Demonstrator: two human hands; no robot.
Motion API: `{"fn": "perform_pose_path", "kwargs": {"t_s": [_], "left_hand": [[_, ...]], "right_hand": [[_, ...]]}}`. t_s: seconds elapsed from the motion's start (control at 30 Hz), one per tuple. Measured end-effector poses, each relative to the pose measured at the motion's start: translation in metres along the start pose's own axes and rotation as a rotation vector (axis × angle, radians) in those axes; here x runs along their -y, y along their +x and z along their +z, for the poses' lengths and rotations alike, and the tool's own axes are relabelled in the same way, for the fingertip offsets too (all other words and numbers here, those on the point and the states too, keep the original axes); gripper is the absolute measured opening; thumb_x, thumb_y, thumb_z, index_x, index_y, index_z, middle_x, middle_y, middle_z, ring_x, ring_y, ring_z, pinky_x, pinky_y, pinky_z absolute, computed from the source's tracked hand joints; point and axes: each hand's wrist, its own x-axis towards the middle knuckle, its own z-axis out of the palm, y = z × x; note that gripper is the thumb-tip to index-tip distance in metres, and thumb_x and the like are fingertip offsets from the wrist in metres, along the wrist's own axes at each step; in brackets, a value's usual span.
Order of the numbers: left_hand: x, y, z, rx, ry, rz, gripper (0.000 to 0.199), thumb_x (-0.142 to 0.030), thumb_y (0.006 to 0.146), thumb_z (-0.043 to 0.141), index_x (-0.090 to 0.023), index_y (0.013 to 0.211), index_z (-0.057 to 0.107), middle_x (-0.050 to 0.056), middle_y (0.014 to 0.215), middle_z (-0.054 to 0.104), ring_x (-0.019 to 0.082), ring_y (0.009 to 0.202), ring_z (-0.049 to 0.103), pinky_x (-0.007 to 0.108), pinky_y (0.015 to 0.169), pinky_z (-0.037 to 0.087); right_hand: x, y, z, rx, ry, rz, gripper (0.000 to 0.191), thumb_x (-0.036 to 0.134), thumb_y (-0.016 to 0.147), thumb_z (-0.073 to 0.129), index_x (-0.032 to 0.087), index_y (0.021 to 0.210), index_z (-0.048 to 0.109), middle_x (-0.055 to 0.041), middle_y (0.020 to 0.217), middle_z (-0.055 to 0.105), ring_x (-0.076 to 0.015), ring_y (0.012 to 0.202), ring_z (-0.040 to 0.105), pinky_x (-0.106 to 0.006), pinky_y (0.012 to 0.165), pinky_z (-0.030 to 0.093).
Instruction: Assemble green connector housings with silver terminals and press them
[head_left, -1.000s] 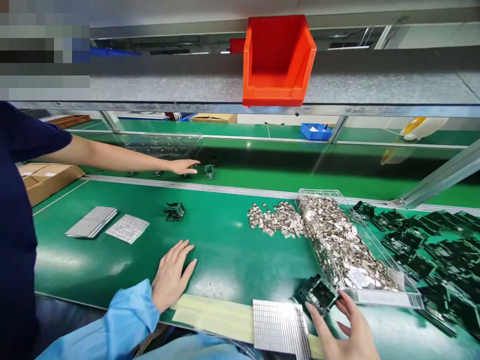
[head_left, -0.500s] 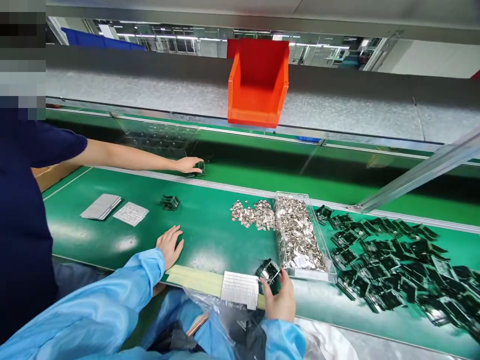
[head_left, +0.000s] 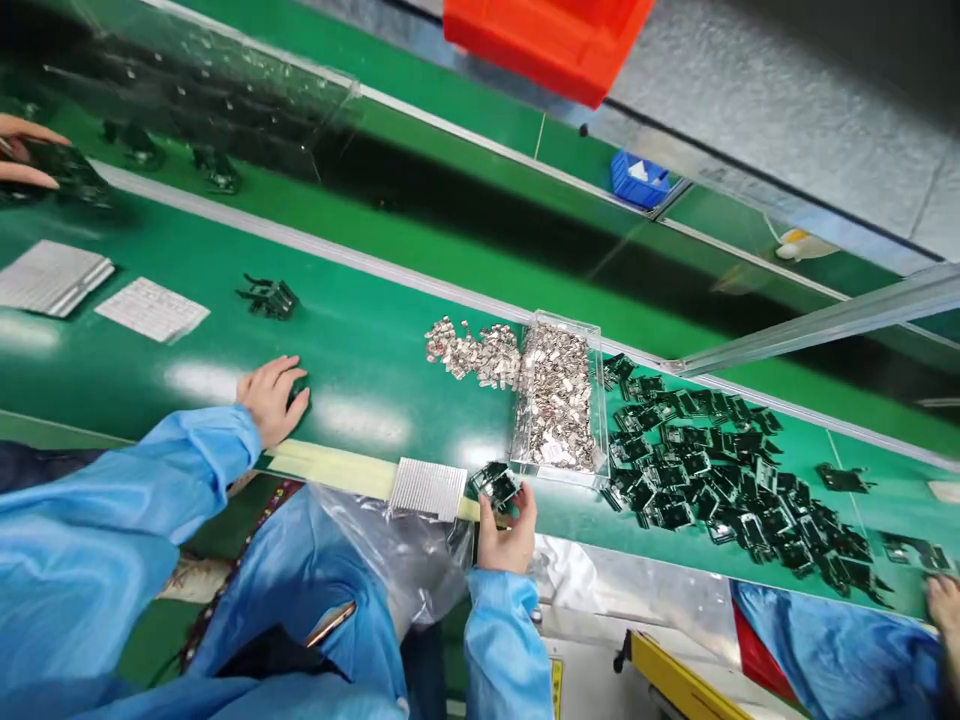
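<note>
My left hand (head_left: pixel 273 400) lies on the green bench with its fingers spread, holding nothing. Near the bench's front edge, my right hand (head_left: pixel 508 528) pinches a black frame-like part (head_left: pixel 496 484) between thumb and fingers. Just left of that part is a sheet of silvery strips (head_left: pixel 428 488), lying over a pale yellow strip (head_left: pixel 337 470). A clear tray (head_left: pixel 604 400) full of small metal pieces (head_left: pixel 556 395) stands behind my right hand, with loose metal pieces (head_left: pixel 480 352) at its left. One more black part (head_left: pixel 268 297) sits beyond my left hand.
Many black parts (head_left: pixel 705 470) are heaped right of the tray. White sheets (head_left: pixel 153 309) lie at the left. A co-worker's hand (head_left: pixel 30 155) holds black parts at the far left; another person's hand (head_left: pixel 943 603) is at the right edge. An orange bin (head_left: pixel 551 40) hangs above.
The view has tilted down and shifted right. The co-worker's hand at the left has drawn back leftward with black parts. My right hand still holds its part; my left hand still rests on the bench.
</note>
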Motion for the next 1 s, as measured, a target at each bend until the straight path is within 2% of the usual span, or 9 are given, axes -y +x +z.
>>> {"fn": "perform_pose_path", "kwargs": {"t_s": [0.13, 0.4, 0.5, 0.6, 0.7, 0.8, 0.9, 0.97, 1.0], "left_hand": [[-0.001, 0.0, -0.003, -0.01, -0.005, 0.007, 0.039, -0.037, 0.088, 0.044, -0.013, 0.114, 0.058, 0.018, 0.136, 0.053, 0.033, 0.134, 0.042, 0.049, 0.108, 0.031], [0.0, 0.003, -0.009, 0.008, -0.022, 0.003, 0.039, -0.035, 0.089, 0.046, -0.014, 0.119, 0.057, 0.015, 0.138, 0.052, 0.027, 0.136, 0.04, 0.044, 0.108, 0.029], [0.001, 0.003, -0.008, 0.03, -0.036, -0.023, 0.038, -0.033, 0.089, 0.047, -0.014, 0.12, 0.056, 0.014, 0.14, 0.051, 0.027, 0.136, 0.039, 0.045, 0.108, 0.027], [0.0, 0.005, -0.008, 0.074, -0.067, -0.062, 0.037, -0.03, 0.089, 0.048, -0.015, 0.122, 0.055, 0.013, 0.142, 0.048, 0.027, 0.138, 0.035, 0.045, 0.11, 0.024], [-0.005, 0.009, -0.014, 0.121, -0.102, -0.12, 0.036, -0.029, 0.092, 0.047, -0.016, 0.125, 0.052, 0.01, 0.147, 0.042, 0.024, 0.141, 0.028, 0.044, 0.114, 0.019], [-0.021, 0.006, -0.028, 0.094, -0.079, -0.136, 0.032, -0.027, 0.095, 0.043, -0.012, 0.121, 0.054, 0.014, 0.145, 0.045, 0.025, 0.138, 0.033, 0.043, 0.114, 0.023], [-0.043, -0.025, -0.041, 0.016, -0.072, -0.186, 0.033, -0.022, 0.097, 0.033, -0.01, 0.12, 0.055, 0.022, 0.136, 0.052, 0.03, 0.132, 0.045, 0.051, 0.107, 0.033], [-0.056, -0.071, -0.05, -0.007, -0.12, -0.188, 0.036, -0.022, 0.096, 0.033, -0.014, 0.123, 0.055, 0.02, 0.135, 0.055, 0.031, 0.131, 0.047, 0.054, 0.107, 0.036], [-0.06, -0.102, -0.056, -0.003, -0.158, -0.17, 0.036, -0.024, 0.095, 0.035, -0.017, 0.123, 0.056, 0.017, 0.136, 0.056, 0.029, 0.131, 0.049, 0.05, 0.107, 0.04]], "right_hand": [[-0.001, 0.006, 0.001, 0.044, 0.01, 0.056, 0.083, 0.063, 0.072, 0.068, 0.01, 0.132, 0.046, -0.0205, 0.115, 0.061, -0.0324, 0.099, 0.063, -0.04, 0.073, 0.054], [0.019, -0.008, 0.004, 0.104, 0.015, 0.04, 0.093, 0.06, 0.071, 0.071, 0.011, 0.141, 0.034, -0.0228, 0.137, 0.045, -0.0326, 0.118, 0.053, -0.045, 0.087, 0.051], [0.028, -0.021, -0.001, 0.109, -0.076, 0.014, 0.086, 0.059, 0.078, 0.066, 0.012, 0.143, 0.032, -0.023, 0.14, 0.041, -0.0322, 0.125, 0.048, -0.045, 0.087, 0.051], [0.045, -0.036, -0.005, 0.04, -0.15, -0.111, 0.071, 0.052, 0.086, 0.061, 0.015, 0.14, 0.036, -0.0223, 0.145, 0.036, -0.0318, 0.131, 0.042, -0.048, 0.092, 0.049], [0.067, -0.056, -0.005, -0.012, -0.08, -0.253, 0.054, 0.042, 0.091, 0.059, 0.016, 0.135, 0.042, -0.0216, 0.149, 0.032, -0.0322, 0.135, 0.036, -0.05, 0.095, 0.045], [0.084, -0.087, -0.006, -0.01, 0.039, -0.289, 0.044, 0.04, 0.091, 0.058, 0.017, 0.128, 0.05, -0.0204, 0.145, 0.039, -0.0337, 0.132, 0.041, -0.05, 0.092, 0.046], [0.094, -0.13, -0.009, 0.037, 0.121, -0.279, 0.042, 0.042, 0.09, 0.059, 0.016, 0.123, 0.055, -0.0198, 0.143, 0.042, -0.0351, 0.128, 0.044, -0.049, 0.09, 0.047], [0.098, -0.163, -0.017, 0.07, 0.143, -0.268, 0.042, 0.044, 0.09, 0.057, 0.015, 0.121, 0.055, -0.02, 0.143, 0.042, -0.0359, 0.128, 0.044, -0.048, 0.089, 0.047], [0.098, -0.18, -0.025, 0.085, 0.147, -0.259, 0.043, 0.046, 0.09, 0.056, 0.015, 0.119, 0.055, -0.0199, 0.142, 0.043, -0.036, 0.127, 0.045, -0.047, 0.088, 0.047]]}}
